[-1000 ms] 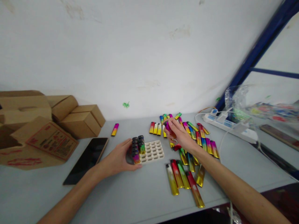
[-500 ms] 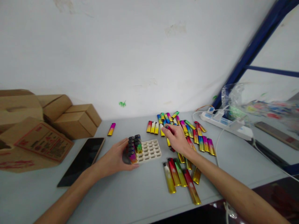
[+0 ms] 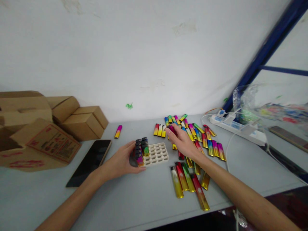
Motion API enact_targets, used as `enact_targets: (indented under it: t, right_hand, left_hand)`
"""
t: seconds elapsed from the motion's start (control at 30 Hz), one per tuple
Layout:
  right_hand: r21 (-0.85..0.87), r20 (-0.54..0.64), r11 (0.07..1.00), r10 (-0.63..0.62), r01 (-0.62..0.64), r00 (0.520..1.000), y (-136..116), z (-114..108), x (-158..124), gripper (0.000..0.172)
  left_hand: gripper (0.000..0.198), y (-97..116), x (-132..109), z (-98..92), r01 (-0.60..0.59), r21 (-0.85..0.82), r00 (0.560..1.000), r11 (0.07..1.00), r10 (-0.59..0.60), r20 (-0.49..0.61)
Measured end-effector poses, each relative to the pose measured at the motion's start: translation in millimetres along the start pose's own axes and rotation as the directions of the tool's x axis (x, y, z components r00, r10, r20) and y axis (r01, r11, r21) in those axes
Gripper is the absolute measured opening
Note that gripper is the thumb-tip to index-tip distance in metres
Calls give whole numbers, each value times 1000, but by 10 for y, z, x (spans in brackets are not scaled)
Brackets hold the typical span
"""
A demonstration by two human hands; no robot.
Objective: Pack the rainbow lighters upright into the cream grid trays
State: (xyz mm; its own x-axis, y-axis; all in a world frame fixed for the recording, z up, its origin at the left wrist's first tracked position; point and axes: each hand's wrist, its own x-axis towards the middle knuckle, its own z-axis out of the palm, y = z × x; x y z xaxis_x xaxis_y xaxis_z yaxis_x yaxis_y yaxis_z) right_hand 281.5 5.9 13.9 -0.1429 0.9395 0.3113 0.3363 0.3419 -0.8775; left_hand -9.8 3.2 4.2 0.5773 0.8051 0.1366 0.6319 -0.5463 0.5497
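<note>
A cream tray with rows of oval slots (image 3: 157, 155) lies on the grey table (image 3: 134, 199). Several lighters with black tops (image 3: 141, 150) stand in its left slots. My left hand (image 3: 121, 160) is curled round the tray's left end, touching those lighters. My right hand (image 3: 181, 141) is closed on a magenta lighter (image 3: 171, 129) just right of the tray, over a spread of loose rainbow-coloured lighters (image 3: 204, 141). More lighters (image 3: 187, 186) lie side by side near the front edge.
A black phone (image 3: 90, 161) lies left of the tray. Brown cardboard boxes (image 3: 48, 128) are stacked at the far left. A single lighter (image 3: 118, 131) lies near the wall. A white power strip (image 3: 237, 128), a clear plastic bag (image 3: 252, 106) and a blue frame (image 3: 264, 51) stand at right.
My right hand dipped into the lighter pile and now sits slightly left, still closed on a magenta lighter. My left hand has stayed on the tray's end.
</note>
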Motion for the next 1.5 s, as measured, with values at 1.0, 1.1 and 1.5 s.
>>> enact_targets:
  t: [1.0,1.1,1.5]
  right_hand:
    - [-138,172,872,-446,470,878,-115,426,-301,18]
    - [-141,164,904,-380,403,910,-130,450,-320,23]
    - [-626,148,753,-139,202,979,222,-268,96,10]
  left_hand:
    - [62,-41,-8,72,-80,-52,996,995,78,-41]
    - [59,-26,-5,64,-65,-51,998,997,64,-27]
    - [60,-6,4,21,7,-8,1000,1000,-7,22]
